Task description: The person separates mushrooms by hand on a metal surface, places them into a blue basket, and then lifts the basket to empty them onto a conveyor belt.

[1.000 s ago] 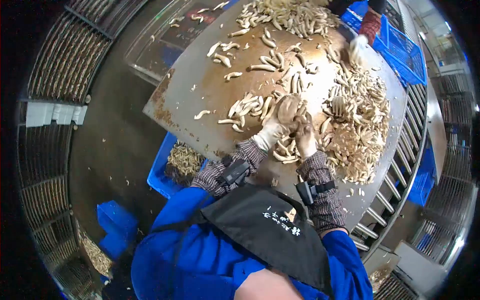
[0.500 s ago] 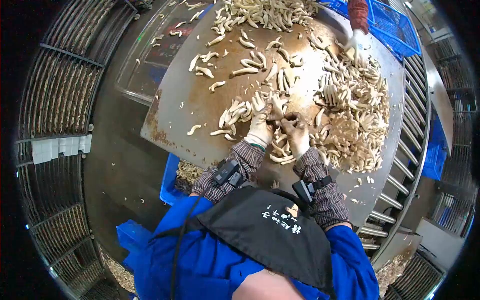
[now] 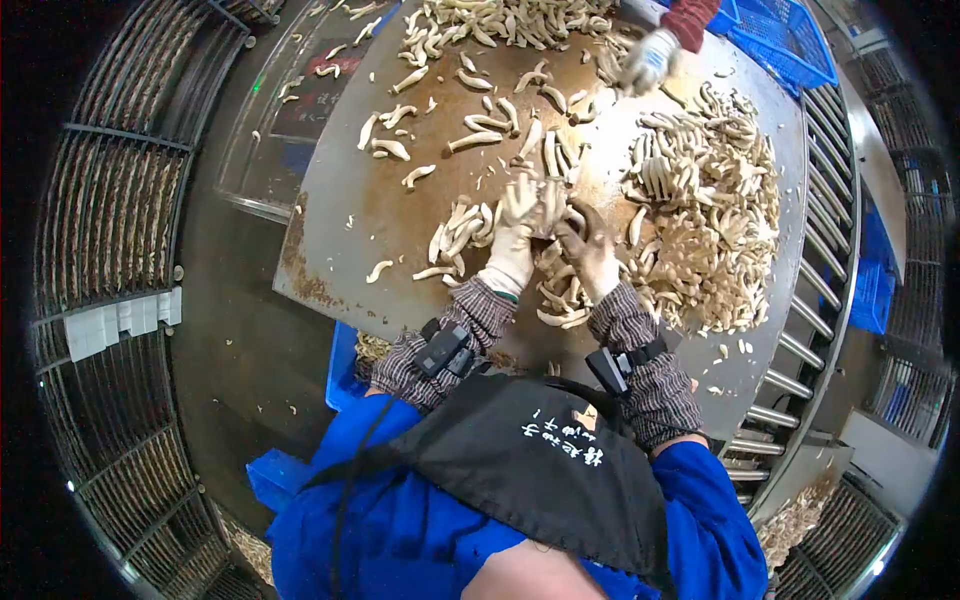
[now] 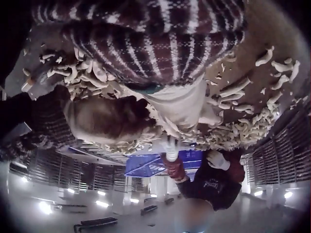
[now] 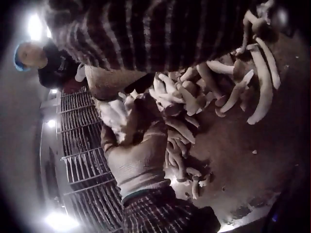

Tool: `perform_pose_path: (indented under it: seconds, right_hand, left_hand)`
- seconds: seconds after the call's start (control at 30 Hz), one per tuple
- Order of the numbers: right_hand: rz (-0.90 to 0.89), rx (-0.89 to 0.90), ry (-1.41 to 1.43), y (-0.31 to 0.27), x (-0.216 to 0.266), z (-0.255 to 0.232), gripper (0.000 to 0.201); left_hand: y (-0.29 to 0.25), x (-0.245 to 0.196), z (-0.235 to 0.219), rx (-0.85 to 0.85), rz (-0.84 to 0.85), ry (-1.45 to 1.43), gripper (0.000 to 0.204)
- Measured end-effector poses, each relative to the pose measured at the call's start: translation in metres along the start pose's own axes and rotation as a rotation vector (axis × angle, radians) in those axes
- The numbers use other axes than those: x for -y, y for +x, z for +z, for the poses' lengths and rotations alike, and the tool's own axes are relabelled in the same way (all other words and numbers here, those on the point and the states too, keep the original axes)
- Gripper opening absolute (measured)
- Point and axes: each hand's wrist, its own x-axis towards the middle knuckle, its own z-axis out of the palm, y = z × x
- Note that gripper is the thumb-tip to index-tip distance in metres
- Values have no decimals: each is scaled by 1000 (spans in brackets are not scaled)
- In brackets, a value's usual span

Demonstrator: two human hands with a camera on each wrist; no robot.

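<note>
Pale, finger-shaped mushrooms lie scattered and heaped on a metal table (image 3: 340,240). In a stained white glove, my left hand (image 3: 511,252) grips a bunch of mushrooms (image 3: 521,198), their pale ends pointing away from me; the right wrist view shows the bunch (image 5: 116,116) inside that hand's curled fingers (image 5: 138,155). Close on its right, my right hand (image 3: 592,252) has curled, dirt-stained fingers, with a pale mushroom between thumb and fingers. The left wrist view shows the back of the right hand (image 4: 109,119); its fingertips are mostly hidden. Loose mushrooms (image 3: 563,300) lie below both hands.
A large mushroom heap (image 3: 715,225) lies to the right, another (image 3: 500,22) at the far edge. Another person's gloved hand (image 3: 650,62) is over the table. Blue crates (image 3: 780,40) and a roller conveyor (image 3: 815,250) line the right side; a blue crate (image 3: 343,365) sits below left.
Both my hands have shifted slightly left in view, and the bunch in my left hand shows more plainly. The other person's gloved hand has moved left from the right heap.
</note>
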Motion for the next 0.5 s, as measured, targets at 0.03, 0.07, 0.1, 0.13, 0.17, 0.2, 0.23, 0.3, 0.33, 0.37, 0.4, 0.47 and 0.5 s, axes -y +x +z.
perform_pose_path:
  seconds: [0.03, 0.07, 0.1, 0.13, 0.17, 0.2, 0.23, 0.3, 0.33, 0.37, 0.4, 0.47, 0.5]
  right_hand:
    - [-69, -24, -80, 9, -30, 0, 49]
    - [28, 29, 161, 4, 1, 2, 45]
    - [41, 27, -1, 4, -9, -3, 43]
    - [54, 26, -163, 5, -19, -7, 40]
    - [72, 40, -156, 1, -17, -3, 38]
    - [91, 54, -150, -6, -10, 4, 37]
    - [6, -84, -118, -10, -1, 9, 41]
    - [-150, -148, -237, 6, -6, 6, 46]
    - [-263, -113, -380, 7, -2, 2, 47]
    - [-145, -61, -180, 8, -6, 2, 50]
    - [-22, -35, 18, 9, -9, 3, 52]
    - [225, 57, 152, 13, -6, 1, 65]
    - [106, 44, 166, 14, -21, 0, 64]
  left_hand:
    - [-11, -3, 21, -107, 152, 0, 48]
    - [-12, -5, 18, -105, 144, 2, 48]
    - [-10, -11, 14, -164, -14, 53, 43]
    - [-8, -15, 12, -223, -170, 105, 38]
    - [-7, -14, 11, -222, -171, 107, 38]
    - [-7, -15, 12, -219, -156, 98, 40]
    - [-6, -16, 13, -215, -139, 88, 43]
    - [6, 2, 0, -110, 22, 67, 51]
    - [10, 12, -12, -114, 14, 70, 51]
    - [11, 13, -17, -78, -10, 65, 54]
    - [11, 10, -17, -39, -30, 58, 56]
    - [13, 12, -23, 127, 102, 194, 58]
    - [15, 13, -20, 67, 62, 108, 58]
